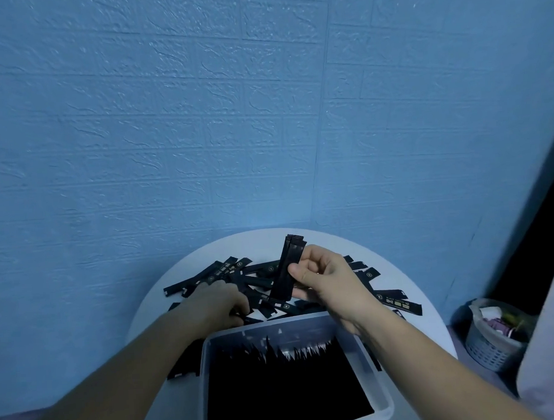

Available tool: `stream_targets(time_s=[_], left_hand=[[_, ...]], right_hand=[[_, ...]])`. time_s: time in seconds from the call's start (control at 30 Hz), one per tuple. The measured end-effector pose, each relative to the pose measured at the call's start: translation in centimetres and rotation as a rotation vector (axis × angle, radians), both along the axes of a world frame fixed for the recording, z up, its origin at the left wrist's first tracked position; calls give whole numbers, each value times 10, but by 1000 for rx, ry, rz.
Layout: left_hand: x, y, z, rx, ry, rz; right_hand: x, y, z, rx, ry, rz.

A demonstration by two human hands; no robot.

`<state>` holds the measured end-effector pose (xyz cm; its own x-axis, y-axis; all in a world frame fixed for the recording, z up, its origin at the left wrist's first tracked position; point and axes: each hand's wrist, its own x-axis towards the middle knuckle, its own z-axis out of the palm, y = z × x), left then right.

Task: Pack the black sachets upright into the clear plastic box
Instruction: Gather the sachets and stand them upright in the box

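Black sachets strewn in a loose heap across the far half of the round white table, many crossing one another, a few poking out past the heap's left edge. Left hand sunk palm-down into the near left part of that heap, forearm entering from the lower left. Fingers curled down among the sachets and in shadow, so cannot tell whether clamped on one or merely resting there.

Clear plastic box in the middle, at the near side of the table and just beside the heap. Open on top and already filled with packed sachets standing upright, tips jagged against the box's far wall.

Above the box's far rim, a held bundle of several sachets stacked flat together, nearly upright, top tilted slightly right, clear of the table. Gripped by the right hand, thumb and curled fingers clamped on its middle and lower part.

More loose sachets fanning out to the right beyond that wrist. Beside the table at far right, a pale slotted basket lined with a bag and holding scraps. Blue brick-pattern wall behind everything.
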<state>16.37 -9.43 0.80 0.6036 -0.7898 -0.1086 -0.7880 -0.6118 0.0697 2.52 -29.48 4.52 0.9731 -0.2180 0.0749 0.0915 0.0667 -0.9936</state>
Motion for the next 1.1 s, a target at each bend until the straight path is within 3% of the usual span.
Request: stream_targets(time_s=[0.23, 0.77, 1.1], left_hand=[[7, -3, 5, -97, 26, 59], [-36, -10, 39, -1114, 396, 249], [-66, -26, 49, -1252, 712, 210]], right_hand=[[-5, -6, 3, 24, -58, 13], [-12, 0, 10, -38, -47, -51], [-13, 14, 11, 196, -142, -109]])
